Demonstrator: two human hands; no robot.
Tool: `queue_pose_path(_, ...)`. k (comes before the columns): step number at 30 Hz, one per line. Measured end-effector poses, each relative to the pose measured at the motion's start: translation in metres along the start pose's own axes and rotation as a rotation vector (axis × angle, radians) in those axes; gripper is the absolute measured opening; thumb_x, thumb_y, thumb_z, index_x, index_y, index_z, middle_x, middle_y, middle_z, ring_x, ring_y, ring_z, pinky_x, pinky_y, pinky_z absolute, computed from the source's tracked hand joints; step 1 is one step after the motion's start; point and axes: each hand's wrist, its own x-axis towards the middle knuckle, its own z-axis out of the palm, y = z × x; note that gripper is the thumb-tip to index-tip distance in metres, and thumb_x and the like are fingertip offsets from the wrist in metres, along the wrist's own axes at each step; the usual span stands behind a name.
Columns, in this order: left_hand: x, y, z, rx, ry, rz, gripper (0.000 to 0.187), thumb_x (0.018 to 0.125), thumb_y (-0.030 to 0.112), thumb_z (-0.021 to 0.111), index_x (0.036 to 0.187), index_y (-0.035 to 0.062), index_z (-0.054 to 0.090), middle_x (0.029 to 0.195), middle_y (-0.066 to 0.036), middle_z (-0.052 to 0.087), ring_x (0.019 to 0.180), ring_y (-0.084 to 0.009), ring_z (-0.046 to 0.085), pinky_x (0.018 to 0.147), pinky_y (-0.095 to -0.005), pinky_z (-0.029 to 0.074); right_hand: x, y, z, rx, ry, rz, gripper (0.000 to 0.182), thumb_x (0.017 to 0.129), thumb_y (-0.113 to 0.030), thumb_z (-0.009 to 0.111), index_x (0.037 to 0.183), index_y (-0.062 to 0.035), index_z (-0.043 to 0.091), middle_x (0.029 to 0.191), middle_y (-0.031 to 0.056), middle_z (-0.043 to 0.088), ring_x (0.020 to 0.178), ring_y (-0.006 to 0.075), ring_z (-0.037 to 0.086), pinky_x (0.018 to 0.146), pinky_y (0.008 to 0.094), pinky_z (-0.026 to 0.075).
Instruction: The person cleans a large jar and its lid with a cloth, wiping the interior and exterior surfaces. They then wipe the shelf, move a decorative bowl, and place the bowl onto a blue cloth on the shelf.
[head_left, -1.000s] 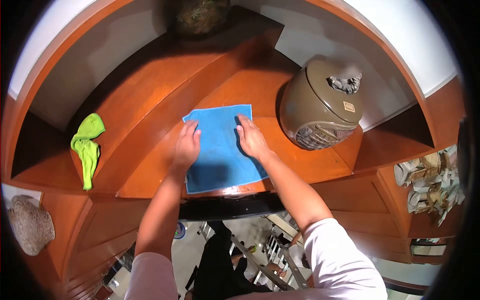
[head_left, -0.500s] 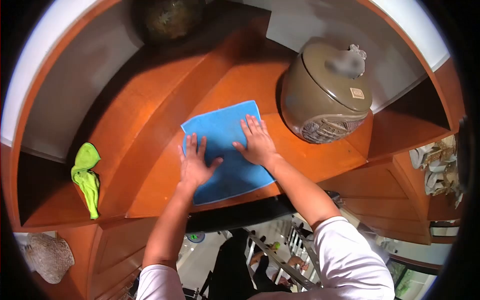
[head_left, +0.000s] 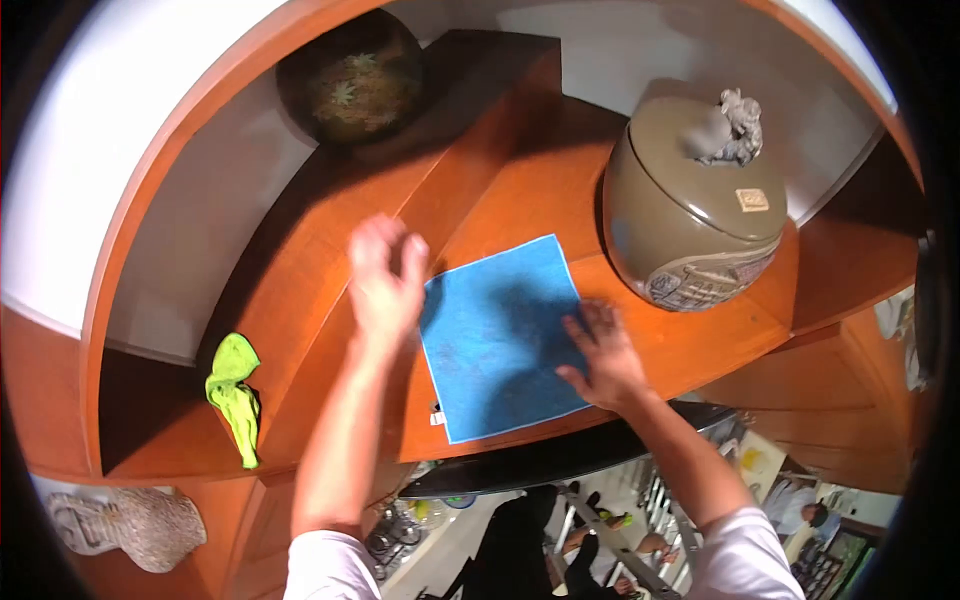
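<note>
A blue cloth (head_left: pixel 505 340) lies spread flat on the lower wooden shelf (head_left: pixel 660 350), with a small white tag at its near left corner. My left hand (head_left: pixel 385 285) is lifted off the cloth near its far left corner, slightly blurred, holding nothing, thumb apart from the fingers. At the cloth's right edge is my right hand (head_left: pixel 610 355), fingers spread and nothing held. Beyond it stands a brown lidded jar (head_left: pixel 690 210) with a carved front and a small figure on the lid. A crumpled lime-green cloth (head_left: pixel 235 400) lies to the left on the raised step.
A dark round vase (head_left: pixel 350 80) with a leaf pattern stands on the raised step (head_left: pixel 440 130) at the back. Curved wooden framing (head_left: pixel 150 190) surrounds the niche. Far below are a metal ladder (head_left: pixel 625 550) and people. A textured ornament (head_left: pixel 160 530) sits at lower left.
Both hands have left the middle of the blue cloth: the left lifted up and away, the right shifted to its right edge. The whole view has moved too.
</note>
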Motion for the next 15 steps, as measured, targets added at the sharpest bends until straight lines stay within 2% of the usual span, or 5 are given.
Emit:
queue_pose_path(2,0.080,0.006,-0.017,-0.004,0.165,0.150,0.036,0.093,0.024,0.072,0.118,0.0003,0.065,0.116,-0.017,0.064,0.110,-0.0296,0.062,0.097,-0.0395,0.050,-0.024,0.024,0.000,0.109,0.085,0.044,0.073,0.090,-0.053,0.064,0.140,-0.0011,0.053,0.150,0.0269,0.041,0.146,0.0447,0.030,0.120,0.0598,0.020)
queue_pose_path(3,0.113,0.011,-0.025,0.248,0.095,-0.025,0.047,0.095,0.036,0.069,0.126,0.0017,0.063,0.122,-0.018,0.064,0.116,-0.0340,0.061,0.099,-0.0408,0.049,-0.036,0.025,0.004,0.168,0.121,0.073,0.073,0.089,-0.053,0.066,0.138,0.0003,0.054,0.147,0.0270,0.044,0.144,0.0452,0.032,0.119,0.0606,0.022)
queue_pose_path(6,0.208,-0.004,-0.030,0.400,-0.012,0.084,0.081,0.090,0.058,0.065,0.150,0.0071,0.043,0.148,-0.026,0.045,0.138,-0.0404,0.044,0.114,-0.0474,0.038,-0.038,0.026,0.007,0.177,0.233,0.025,0.068,0.088,-0.052,0.066,0.129,0.0021,0.059,0.139,0.0250,0.050,0.139,0.0444,0.040,0.118,0.0604,0.025)
queue_pose_path(7,0.243,-0.039,-0.022,0.495,0.099,0.330,0.084,0.090,0.063,0.061,0.149,0.0062,0.044,0.149,-0.027,0.044,0.139,-0.0416,0.043,0.115,-0.0475,0.035,-0.039,0.028,0.008,0.215,0.277,-0.007,0.063,0.088,-0.052,0.066,0.123,0.0012,0.062,0.131,0.0229,0.055,0.136,0.0437,0.043,0.117,0.0606,0.027)
queue_pose_path(15,0.340,-0.032,-0.022,0.599,-0.175,0.075,0.090,0.089,0.077,0.049,0.138,0.0013,0.055,0.136,-0.025,0.058,0.131,-0.0380,0.053,0.109,-0.0464,0.040,-0.039,0.033,0.009,0.202,0.364,-0.001,0.060,0.089,-0.054,0.063,0.114,0.0008,0.063,0.127,0.0233,0.057,0.129,0.0449,0.049,0.114,0.0610,0.031)
